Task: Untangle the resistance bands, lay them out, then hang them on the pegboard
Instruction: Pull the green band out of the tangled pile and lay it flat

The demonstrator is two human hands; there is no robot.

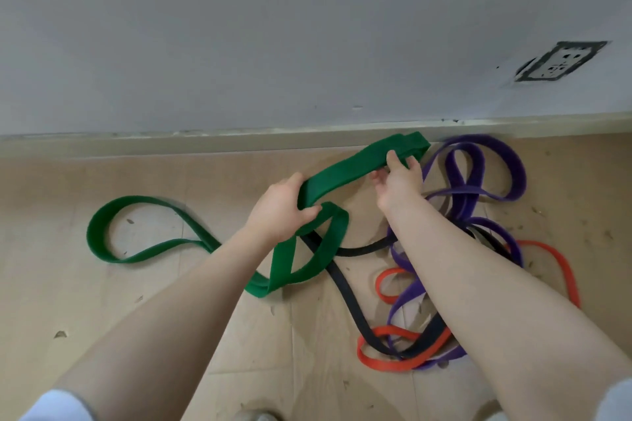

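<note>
Head view: both hands are gripping the green band (345, 169), lifted above the floor (143, 301) near the wall (273, 27). The left hand (278, 207) is curling round its middle, the right hand (398, 181) pinching further along. Purple band (485, 161), black band (345, 290) and orange band (393, 361) are lying tangled beneath the right forearm.

Indoor room, wall socket (561, 61), cardboard-covered floor (136, 301)

Matt, perhaps rubber green band (345, 169)
</note>
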